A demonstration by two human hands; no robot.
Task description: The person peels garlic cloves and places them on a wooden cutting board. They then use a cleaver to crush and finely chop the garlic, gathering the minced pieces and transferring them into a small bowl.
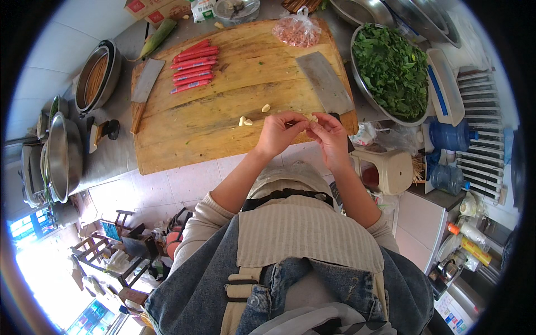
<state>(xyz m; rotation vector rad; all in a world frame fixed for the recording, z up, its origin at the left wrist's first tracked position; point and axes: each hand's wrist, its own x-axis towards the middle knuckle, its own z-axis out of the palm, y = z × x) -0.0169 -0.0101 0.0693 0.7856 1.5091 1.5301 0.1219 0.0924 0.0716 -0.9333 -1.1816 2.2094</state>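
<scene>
My left hand (279, 133) and my right hand (329, 136) meet over the near right edge of a wooden cutting board (201, 117). Between their fingertips they pinch a pale garlic clove (313, 119), partly hidden by the fingers. Just left of my hands, a peeled clove (266, 108) and two smaller garlic pieces (245, 121) lie on the wood. A wide cleaver (324, 81) rests beyond my right hand, its dark handle partly covered by that hand. Farther off are several red-wrapped sausages (194, 67) in a row.
Another cleaver (148, 79) with a wooden handle lies at the board's left edge. A knotted clear bag (296, 31) of small pinkish pieces sits at the back right. Beside the board stands a metal basin of chopped greens (391, 71). Metal bowls (65, 157) are at left, a plastic stool (387, 169) at right.
</scene>
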